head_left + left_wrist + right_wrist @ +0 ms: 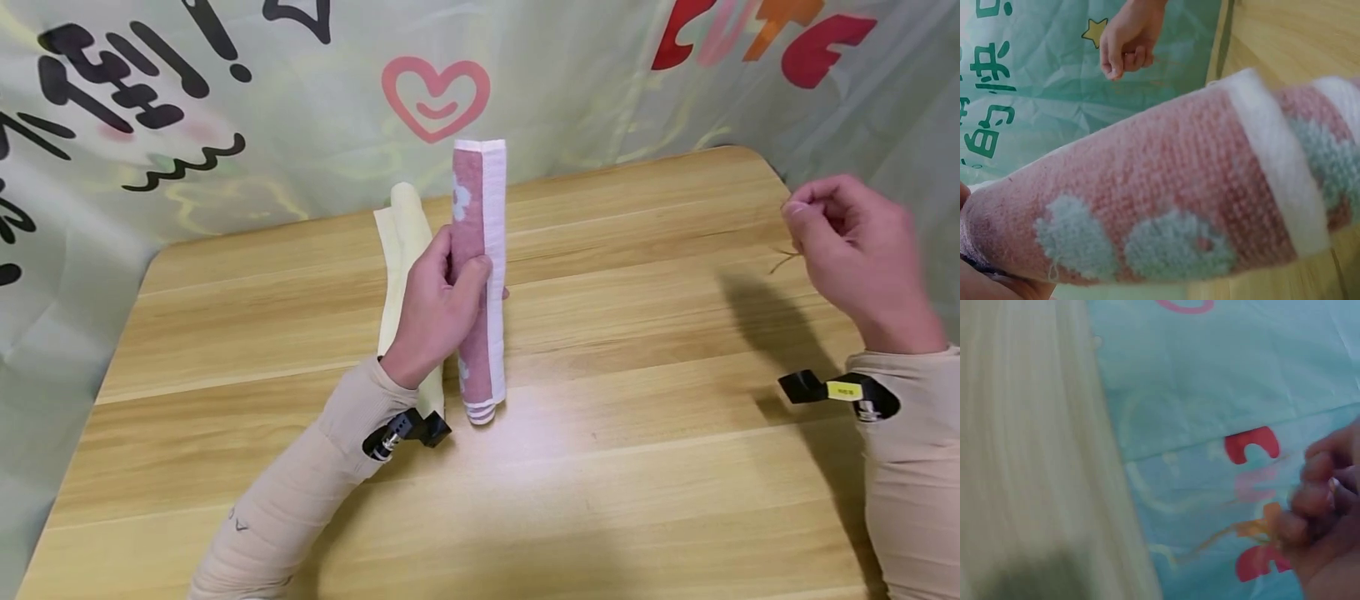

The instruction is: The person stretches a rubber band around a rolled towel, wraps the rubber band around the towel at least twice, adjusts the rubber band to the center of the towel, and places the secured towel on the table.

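Note:
My left hand (442, 304) grips a rolled pink towel (469, 350) around its middle, with the thumb across the front. White edging runs down the roll, and pale blue flower shapes show on the pink. The left wrist view has this towel (1147, 162) close up, with only a bit of the holding hand at the left edge. Off to the right, my right hand (862, 246) is raised with curled fingers, pinching a thin brown strand (784, 260). In the right wrist view the strand (1210, 540) is blurred, so its kind is unclear.
A pale yellow rolled cloth (408, 212) lies on the wooden table (637, 483), just left of and partly behind the left hand. A printed fabric sheet (562, 100) hangs along the table's back edge. Dark wrist cameras (405, 429) sit on both sleeves.

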### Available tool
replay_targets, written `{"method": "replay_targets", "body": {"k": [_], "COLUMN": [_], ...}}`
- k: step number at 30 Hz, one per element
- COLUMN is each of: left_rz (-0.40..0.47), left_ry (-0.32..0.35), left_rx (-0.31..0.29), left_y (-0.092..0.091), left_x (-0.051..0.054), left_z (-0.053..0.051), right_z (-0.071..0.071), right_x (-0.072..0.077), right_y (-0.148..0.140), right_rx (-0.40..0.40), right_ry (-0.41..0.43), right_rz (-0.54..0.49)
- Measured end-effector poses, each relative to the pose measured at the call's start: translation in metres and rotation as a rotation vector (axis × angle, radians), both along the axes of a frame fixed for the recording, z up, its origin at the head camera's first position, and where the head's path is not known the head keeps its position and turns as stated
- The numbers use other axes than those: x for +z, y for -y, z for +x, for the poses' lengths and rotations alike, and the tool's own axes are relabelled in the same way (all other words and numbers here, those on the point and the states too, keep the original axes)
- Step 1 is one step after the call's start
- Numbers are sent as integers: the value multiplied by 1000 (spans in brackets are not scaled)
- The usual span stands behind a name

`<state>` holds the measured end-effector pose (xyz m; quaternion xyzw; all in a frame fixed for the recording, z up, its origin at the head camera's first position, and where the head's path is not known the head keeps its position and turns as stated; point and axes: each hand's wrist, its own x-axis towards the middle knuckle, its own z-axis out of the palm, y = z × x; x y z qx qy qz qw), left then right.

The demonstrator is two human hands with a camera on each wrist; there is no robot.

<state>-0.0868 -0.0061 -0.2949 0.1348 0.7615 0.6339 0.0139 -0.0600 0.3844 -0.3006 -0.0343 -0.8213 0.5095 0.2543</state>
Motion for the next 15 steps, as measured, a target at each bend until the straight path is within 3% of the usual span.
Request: {"method": "replay_targets", "body": {"k": [2,6,10,15], "left_rz": [7,20,50,100], "left_ry": [5,32,65,71], "left_rx": [-2,-19,-46,-70], "left_y": [0,0,-2,-2], "left_x": [-1,-3,-5,-4], "left_z": [1,3,6,12], "right_z": [2,4,9,11], "right_x": [3,5,7,7], "right_y": [1,1,0,-1], "right_rx": [-30,-9,60,167], "right_ry": [81,65,126,142], "right_rz": [62,62,78,11]}}
